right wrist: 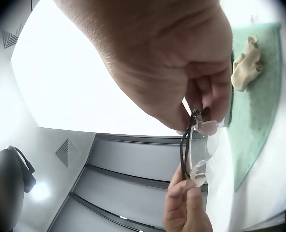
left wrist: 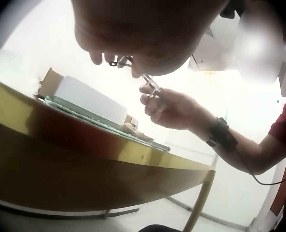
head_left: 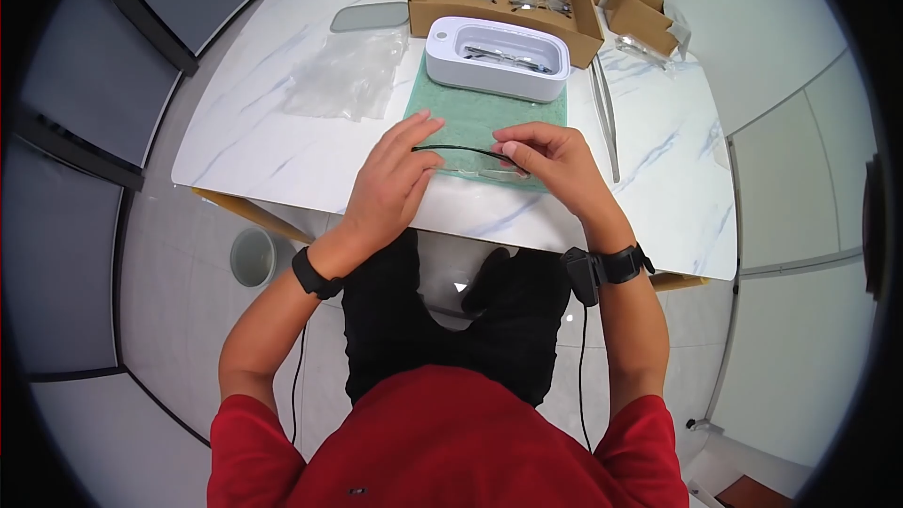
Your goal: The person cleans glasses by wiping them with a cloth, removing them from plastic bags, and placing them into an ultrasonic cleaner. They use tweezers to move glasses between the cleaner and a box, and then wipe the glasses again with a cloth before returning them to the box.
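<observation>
A pair of glasses with clear lenses and thin dark temples [head_left: 456, 148] is held between both hands over the front of the green mat [head_left: 484, 108]. My left hand [head_left: 386, 177] grips one end of the frame, thumb and fingers pinching it. At the other end my right hand [head_left: 557, 162] pinches the glasses between thumb and index finger. The right wrist view shows the clear lens [right wrist: 203, 145] facing sideways, with the dark temples folded alongside. In the left wrist view, the left palm hides part of the frame.
Behind the hands stands a white cleaner tub [head_left: 499, 87] with glasses [head_left: 508, 59] inside. Farther back, a cardboard box [head_left: 423, 14] holds several glasses. Long tweezers [head_left: 604, 118] lie right; a plastic bag [head_left: 348, 75] lies left. A beige crumpled piece [right wrist: 248, 65] rests on the mat.
</observation>
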`<action>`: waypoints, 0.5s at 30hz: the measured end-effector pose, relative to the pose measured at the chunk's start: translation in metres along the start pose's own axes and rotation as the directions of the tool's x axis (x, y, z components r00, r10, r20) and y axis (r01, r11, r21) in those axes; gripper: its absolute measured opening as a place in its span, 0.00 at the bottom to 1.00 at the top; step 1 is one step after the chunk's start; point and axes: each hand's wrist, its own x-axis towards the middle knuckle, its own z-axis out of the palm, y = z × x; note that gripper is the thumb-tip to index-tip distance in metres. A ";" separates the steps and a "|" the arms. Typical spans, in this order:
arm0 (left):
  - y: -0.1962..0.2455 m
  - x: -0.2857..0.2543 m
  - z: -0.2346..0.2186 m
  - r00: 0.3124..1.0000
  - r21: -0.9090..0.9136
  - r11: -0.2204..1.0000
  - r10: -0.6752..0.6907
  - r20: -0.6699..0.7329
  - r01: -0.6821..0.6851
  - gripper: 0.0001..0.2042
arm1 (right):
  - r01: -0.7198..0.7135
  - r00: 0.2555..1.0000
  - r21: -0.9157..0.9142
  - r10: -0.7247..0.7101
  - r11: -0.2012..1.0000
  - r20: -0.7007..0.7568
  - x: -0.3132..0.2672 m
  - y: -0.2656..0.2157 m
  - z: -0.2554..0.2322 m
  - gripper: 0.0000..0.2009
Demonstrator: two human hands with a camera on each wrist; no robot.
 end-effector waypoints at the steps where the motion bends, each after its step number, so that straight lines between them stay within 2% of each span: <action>1: -0.001 -0.001 -0.001 1.000 0.044 0.999 0.029 -0.013 -0.028 0.10 | 0.005 1.000 -0.007 -0.005 1.000 0.002 -0.001 0.002 0.001 0.13; 3: -0.001 -0.001 -0.002 0.998 0.100 0.994 0.047 -0.030 -0.044 0.10 | 0.017 1.000 -0.024 -0.016 1.000 0.004 -0.004 0.004 0.003 0.12; 7: -0.005 -0.001 -0.004 0.996 0.206 0.976 0.079 -0.047 -0.068 0.11 | 0.140 0.990 -0.114 -0.140 0.984 0.008 -0.008 0.002 0.003 0.10; 15: -0.012 -0.001 -0.006 0.984 0.338 0.934 0.154 -0.089 -0.115 0.12 | 0.163 0.987 -0.231 -0.156 0.959 0.048 -0.011 -0.008 0.008 0.08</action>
